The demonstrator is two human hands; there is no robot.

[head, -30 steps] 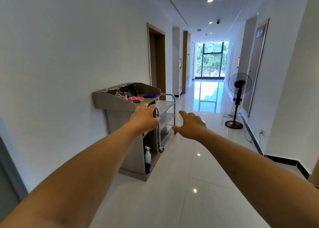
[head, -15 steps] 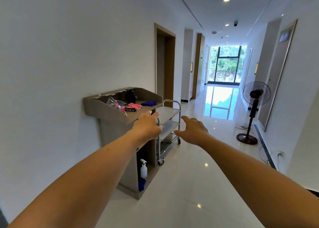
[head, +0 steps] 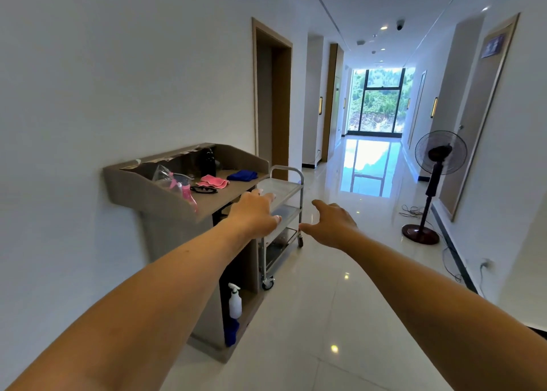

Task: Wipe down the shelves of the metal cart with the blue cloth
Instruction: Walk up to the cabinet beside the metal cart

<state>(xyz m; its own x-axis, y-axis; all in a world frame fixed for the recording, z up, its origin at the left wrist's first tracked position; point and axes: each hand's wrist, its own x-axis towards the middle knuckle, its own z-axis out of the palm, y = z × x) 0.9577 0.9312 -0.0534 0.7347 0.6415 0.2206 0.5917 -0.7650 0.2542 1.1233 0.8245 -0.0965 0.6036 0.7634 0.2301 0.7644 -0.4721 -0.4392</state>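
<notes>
While you stood in the hallway, its glossy floor (head: 340, 301) ran ahead of you to a tall window (head: 379, 103) at the far end, with a white wall (head: 118, 79) along your left. Against that wall stood a beige stand (head: 165, 210) whose raised-edge tabletop (head: 219, 198) carried the small things. Just past the stand, touching or nearly touching its far side, the metal cart (head: 288, 201) stood on castors, its shelves stacked one above another under a curved handle. A pedestal fan (head: 435, 183) stood well apart, by the right-hand wall.

Your two bare arms reached forward. Your left hand (head: 254, 216) hung over the near corner of the tabletop, in front of the cart, fingers straight and loosely spread, holding nothing. Your right hand (head: 331, 224) was out beside the cart over the floor, fingers slightly curved and apart, also holding nothing; I could not tell whether either hand touched the cart.

Low in the stand's open side stood a white spray bottle (head: 235, 301) with something blue (head: 231, 333) just below it. On the tabletop, the blue cloth (head: 242, 175) lay bunched at the far end, near the cart, just beside a pink cloth (head: 213, 181). Nearer you lay dark glasses (head: 203, 189) and a clear bag with pink items (head: 177, 183).
</notes>
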